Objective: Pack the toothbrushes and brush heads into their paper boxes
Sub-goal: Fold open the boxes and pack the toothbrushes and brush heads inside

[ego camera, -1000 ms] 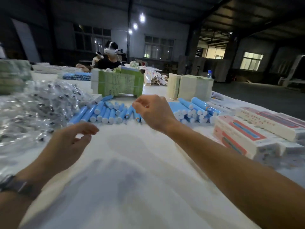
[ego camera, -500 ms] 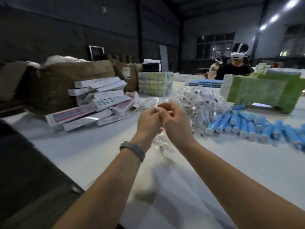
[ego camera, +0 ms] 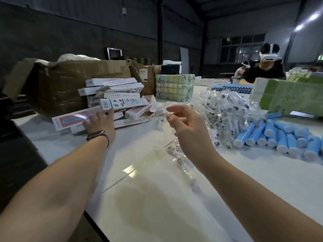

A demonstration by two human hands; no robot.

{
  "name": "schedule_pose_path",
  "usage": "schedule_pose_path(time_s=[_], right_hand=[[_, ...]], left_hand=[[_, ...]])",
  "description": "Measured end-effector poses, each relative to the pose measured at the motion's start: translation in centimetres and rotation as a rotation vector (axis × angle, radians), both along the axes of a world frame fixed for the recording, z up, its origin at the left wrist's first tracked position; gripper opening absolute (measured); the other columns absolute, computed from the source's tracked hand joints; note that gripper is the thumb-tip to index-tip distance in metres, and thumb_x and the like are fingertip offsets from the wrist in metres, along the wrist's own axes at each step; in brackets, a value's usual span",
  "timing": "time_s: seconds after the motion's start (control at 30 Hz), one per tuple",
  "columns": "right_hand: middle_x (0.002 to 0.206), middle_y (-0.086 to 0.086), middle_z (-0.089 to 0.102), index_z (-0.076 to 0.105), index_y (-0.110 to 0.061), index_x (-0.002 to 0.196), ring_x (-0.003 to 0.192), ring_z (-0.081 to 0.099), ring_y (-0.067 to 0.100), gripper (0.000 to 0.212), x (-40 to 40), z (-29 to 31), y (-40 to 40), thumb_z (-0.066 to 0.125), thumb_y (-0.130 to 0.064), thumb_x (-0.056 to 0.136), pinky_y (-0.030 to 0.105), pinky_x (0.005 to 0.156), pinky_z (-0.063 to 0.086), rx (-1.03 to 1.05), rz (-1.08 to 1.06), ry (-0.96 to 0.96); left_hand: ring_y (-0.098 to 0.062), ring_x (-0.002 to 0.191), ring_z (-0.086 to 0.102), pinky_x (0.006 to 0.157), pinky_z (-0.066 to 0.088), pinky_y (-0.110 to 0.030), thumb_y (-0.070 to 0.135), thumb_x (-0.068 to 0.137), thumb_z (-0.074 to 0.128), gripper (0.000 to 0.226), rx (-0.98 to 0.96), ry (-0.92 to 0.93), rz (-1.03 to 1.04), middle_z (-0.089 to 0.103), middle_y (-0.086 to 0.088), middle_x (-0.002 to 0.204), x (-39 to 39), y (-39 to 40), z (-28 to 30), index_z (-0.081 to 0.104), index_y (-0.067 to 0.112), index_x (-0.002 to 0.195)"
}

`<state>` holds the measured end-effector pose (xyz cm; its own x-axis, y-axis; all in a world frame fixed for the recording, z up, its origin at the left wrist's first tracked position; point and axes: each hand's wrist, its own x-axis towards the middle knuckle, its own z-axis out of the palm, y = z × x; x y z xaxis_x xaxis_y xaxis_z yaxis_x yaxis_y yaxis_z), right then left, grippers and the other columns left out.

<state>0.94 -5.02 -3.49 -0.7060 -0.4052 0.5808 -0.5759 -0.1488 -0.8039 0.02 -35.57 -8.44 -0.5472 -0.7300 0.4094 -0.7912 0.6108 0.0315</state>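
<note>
Two bare hands reach out over a white table (ego camera: pixel 157 198). The left hand (ego camera: pixel 100 122), a watch (ego camera: pixel 97 134) on its wrist, lies at about 10 o'clock with fingers spread nearly straight, its tips touching the heap of paper boxes (ego camera: pixel 115 102); it grips nothing. The right hand (ego camera: pixel 185 123) hangs above the table near 12 o'clock, fingers loosely curled, thumb and forefinger pinching the top of a clear plastic strip (ego camera: pixel 180 159) of wrapped brush heads that trails down to the table beneath the wrist. Whether the other fingers touch the strip cannot be told.

At 1 o'clock lies a big pile of wrapped brush heads (ego camera: pixel 225 112), and just beside it at 2 o'clock a row of blue toothbrush handles (ego camera: pixel 272 135) lies on its side. Behind the boxes, at 11 o'clock, sits an open carton (ego camera: pixel 70 81); at 12 o'clock stands a green-and-white block of packs (ego camera: pixel 174 88), and another green block (ego camera: pixel 288 96) sits at 2 o'clock. Far off at 1 o'clock a person (ego camera: pixel 264 72) wearing a headset sits at the table.
</note>
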Motion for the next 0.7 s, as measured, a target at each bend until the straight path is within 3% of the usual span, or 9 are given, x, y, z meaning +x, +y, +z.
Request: schedule_pose_path(time_s=[0.13, 0.3, 0.43, 0.5, 0.6, 0.67, 0.7], right_hand=[[0.087, -0.007, 0.065, 0.063, -0.034, 0.097, 0.075, 0.061, 0.014, 0.014, -0.3, 0.0, 0.3, 0.059, -0.021, 0.096, 0.032, 0.068, 0.054, 0.005, 0.002, 0.015], [0.086, -0.007, 0.063, 0.063, -0.031, 0.098, 0.070, 0.055, 0.006, 0.013, -0.6, 0.1, 0.9, 0.058, -0.019, 0.097, 0.025, 0.065, 0.047, 0.006, -0.005, 0.018], [0.087, -0.004, 0.066, 0.064, -0.033, 0.094, 0.071, 0.057, 0.006, 0.017, -0.5, 0.2, 2.1, 0.058, -0.018, 0.097, 0.026, 0.065, 0.051, 0.012, -0.042, 0.026], [0.088, -0.003, 0.066, 0.065, -0.029, 0.100, 0.067, 0.057, 0.002, 0.016, -0.7, 0.4, 3.0, 0.057, -0.016, 0.097, 0.021, 0.060, 0.050, -0.007, -0.060, 0.014], [0.086, -0.005, 0.064, 0.064, -0.030, 0.101, 0.066, 0.056, 0.000, 0.016, -1.0, 0.9, 4.8, 0.056, -0.016, 0.097, 0.019, 0.058, 0.049, -0.064, -0.123, -0.006], [0.085, -0.007, 0.065, 0.061, -0.033, 0.097, 0.069, 0.058, 0.001, 0.016, -1.2, 1.0, 6.2, 0.058, -0.017, 0.096, 0.018, 0.061, 0.048, -0.089, -0.168, -0.002], [0.087, -0.005, 0.065, 0.060, -0.032, 0.096, 0.072, 0.060, 0.005, 0.015, -1.3, 1.1, 7.0, 0.059, -0.017, 0.095, 0.020, 0.062, 0.049, -0.105, -0.186, 0.001]], left_hand=[[-0.040, 0.133, 0.038, 0.104, 0.037, -0.058, 0.014, 0.086, 0.055, 0.069, -0.168, -0.080, -0.136, 0.039, -0.014, 0.149, 0.2, 2.5, 0.3, 0.025, 0.033, 0.146], [-0.032, 0.111, 0.055, 0.086, 0.045, -0.048, 0.016, 0.089, 0.056, 0.045, -0.254, -0.082, -0.352, 0.052, -0.009, 0.126, 1.3, 8.4, 2.4, 0.046, 0.028, 0.131], [-0.031, 0.104, 0.061, 0.076, 0.052, -0.043, 0.020, 0.091, 0.057, 0.034, -0.154, -0.050, -0.451, 0.058, -0.004, 0.114, 2.9, 11.6, 5.2, 0.053, 0.027, 0.124], [-0.030, 0.100, 0.060, 0.078, 0.055, -0.045, 0.029, 0.089, 0.062, 0.035, -0.118, 0.073, -0.489, 0.058, -0.001, 0.110, 3.7, 13.4, 6.8, 0.053, 0.027, 0.123], [-0.019, 0.086, 0.060, 0.063, 0.057, -0.036, 0.034, 0.087, 0.068, 0.036, 0.140, 0.404, -0.720, 0.052, 0.006, 0.098, 4.0, 18.3, 8.1, 0.045, 0.034, 0.115], [-0.012, 0.068, 0.064, 0.045, 0.049, -0.015, 0.028, 0.091, 0.065, 0.030, 0.485, 0.620, -0.946, 0.056, 0.010, 0.093, 3.9, 22.8, 8.1, 0.041, 0.037, 0.106], [-0.011, 0.068, 0.068, 0.044, 0.048, -0.012, 0.026, 0.091, 0.064, 0.027, 0.694, 0.716, -1.039, 0.060, 0.008, 0.092, 3.7, 24.9, 7.9, 0.042, 0.036, 0.104]])
